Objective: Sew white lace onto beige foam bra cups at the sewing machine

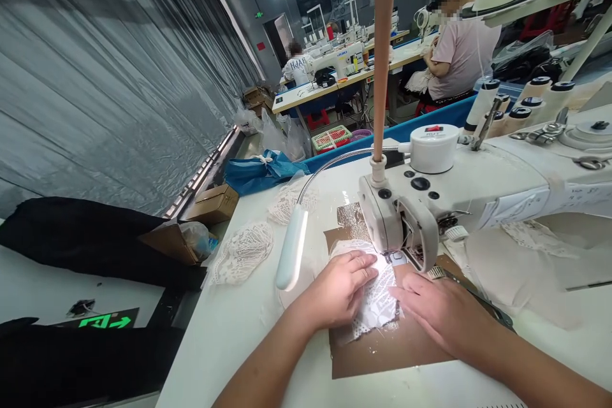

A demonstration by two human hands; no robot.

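A white lace piece point(380, 296) lies under the needle end of a white sewing machine point(382, 217), on a brown plate point(382, 354). My left hand point(340, 287) rests on its left part, fingers close together and pressing the fabric down. At the right edge of the lace, my right hand point(442, 309) has its fingers bent and close together, fingertips at the border beside the machine's guard. The needle and presser foot are mostly hidden. Over the left side hangs a lit lamp point(292, 248) on a bendable neck.
Cream lace pieces point(246, 252) lie to the left on the white table point(210, 344). More pale fabric point(521, 268) lies under the machine arm. Thread spools point(482, 105) stand behind. A blue bundle point(265, 172) sits past the far edge. Two people sit at machines farther back.
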